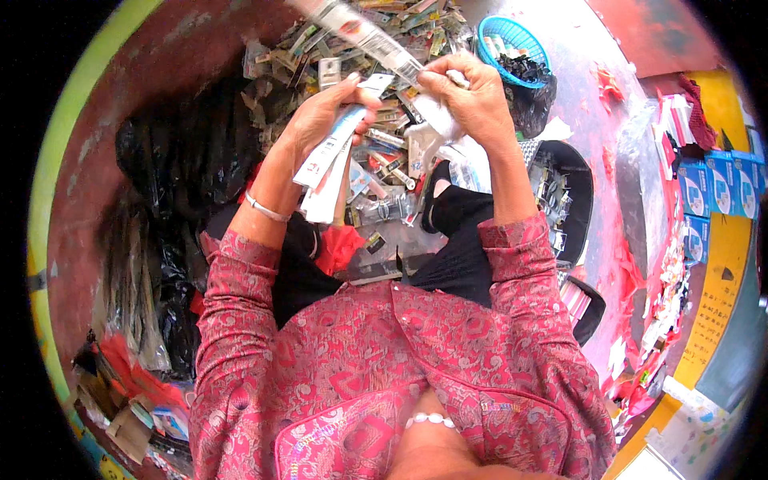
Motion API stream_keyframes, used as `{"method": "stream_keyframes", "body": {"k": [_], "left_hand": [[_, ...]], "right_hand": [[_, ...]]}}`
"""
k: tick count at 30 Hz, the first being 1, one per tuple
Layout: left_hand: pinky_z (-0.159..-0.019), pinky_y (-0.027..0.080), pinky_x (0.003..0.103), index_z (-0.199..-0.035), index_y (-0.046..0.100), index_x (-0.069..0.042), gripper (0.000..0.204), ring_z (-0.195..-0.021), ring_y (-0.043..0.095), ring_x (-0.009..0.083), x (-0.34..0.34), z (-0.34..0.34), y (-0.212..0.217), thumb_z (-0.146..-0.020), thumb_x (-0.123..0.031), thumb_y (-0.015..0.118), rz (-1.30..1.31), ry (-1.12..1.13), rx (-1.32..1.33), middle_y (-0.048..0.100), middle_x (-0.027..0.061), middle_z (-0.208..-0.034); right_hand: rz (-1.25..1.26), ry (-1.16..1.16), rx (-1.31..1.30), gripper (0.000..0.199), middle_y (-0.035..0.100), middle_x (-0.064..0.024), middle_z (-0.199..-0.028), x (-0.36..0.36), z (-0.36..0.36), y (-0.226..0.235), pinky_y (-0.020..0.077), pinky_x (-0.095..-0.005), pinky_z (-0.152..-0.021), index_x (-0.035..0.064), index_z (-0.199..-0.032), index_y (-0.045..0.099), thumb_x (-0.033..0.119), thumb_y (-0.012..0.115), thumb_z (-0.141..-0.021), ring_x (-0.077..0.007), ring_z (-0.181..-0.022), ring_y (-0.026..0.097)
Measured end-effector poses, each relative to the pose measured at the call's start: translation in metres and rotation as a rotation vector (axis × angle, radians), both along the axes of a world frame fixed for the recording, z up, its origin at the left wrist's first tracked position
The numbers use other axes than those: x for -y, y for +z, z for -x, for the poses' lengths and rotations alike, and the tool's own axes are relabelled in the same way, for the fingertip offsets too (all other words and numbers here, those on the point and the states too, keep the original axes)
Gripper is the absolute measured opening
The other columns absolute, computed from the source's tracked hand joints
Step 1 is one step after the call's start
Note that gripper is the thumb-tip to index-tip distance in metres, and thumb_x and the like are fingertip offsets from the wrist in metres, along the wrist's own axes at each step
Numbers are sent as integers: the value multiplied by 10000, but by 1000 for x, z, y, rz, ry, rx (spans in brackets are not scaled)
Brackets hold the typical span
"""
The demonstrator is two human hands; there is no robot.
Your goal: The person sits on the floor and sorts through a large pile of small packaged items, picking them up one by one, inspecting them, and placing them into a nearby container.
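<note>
My left hand (314, 120) is closed around a few long flat strips (330, 150), white and pale blue with print, which fan downward toward my lap. My right hand (478, 98) pinches the lower end of a long white printed packet (370, 38) that slants up to the left and is blurred at its far end. A crumpled white piece (437, 117) hangs below the right fingers, and whether they grip it too I cannot tell. Under both hands spreads a heap of small printed packets (280, 68), several of them clear plastic.
A blue plastic basket (485, 50) with packets and black material stands at the upper right. Black bags (180, 152) lie to the left. Beside my right leg is a dark container (578, 184) of small clear packets. Blue boxes (694, 188) stand farther right.
</note>
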State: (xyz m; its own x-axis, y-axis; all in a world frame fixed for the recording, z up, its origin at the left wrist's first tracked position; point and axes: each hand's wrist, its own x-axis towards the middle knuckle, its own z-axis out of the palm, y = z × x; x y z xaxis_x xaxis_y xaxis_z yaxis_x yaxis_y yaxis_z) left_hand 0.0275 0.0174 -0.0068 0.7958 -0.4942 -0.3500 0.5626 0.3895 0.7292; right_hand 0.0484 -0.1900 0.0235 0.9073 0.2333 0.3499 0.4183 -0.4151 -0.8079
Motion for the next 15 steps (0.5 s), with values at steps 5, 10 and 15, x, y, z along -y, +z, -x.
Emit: {"method": "stream_keyframes", "body": {"k": [5,10,15], "left_hand": [[-482,440,183,-977,539,12,281,-575,502,78,-4,-6,1,-843,-233,506,75,247,-21,541,33,-719],[-507,469,198,-1033,548,-8,323,-559,521,74,3,-6,3,-806,-237,563,17,389,57,556,20,-704],[-459,411,175,-933,599,-12,235,-509,503,75,-1,-6,-1,-763,-173,611,-101,372,180,548,16,-637]], "right_hand": [[-379,93,-690,97,537,13,-624,-3,6,5,367,-180,-517,53,-670,571,99,603,-750,-51,-558,472],[-282,83,-739,84,537,6,-620,-15,11,-5,370,-204,-505,48,-671,573,91,596,-740,-63,-546,473],[-132,145,-717,97,536,2,-623,-23,22,2,367,-199,-520,29,-714,601,126,610,-724,-68,-562,478]]}}
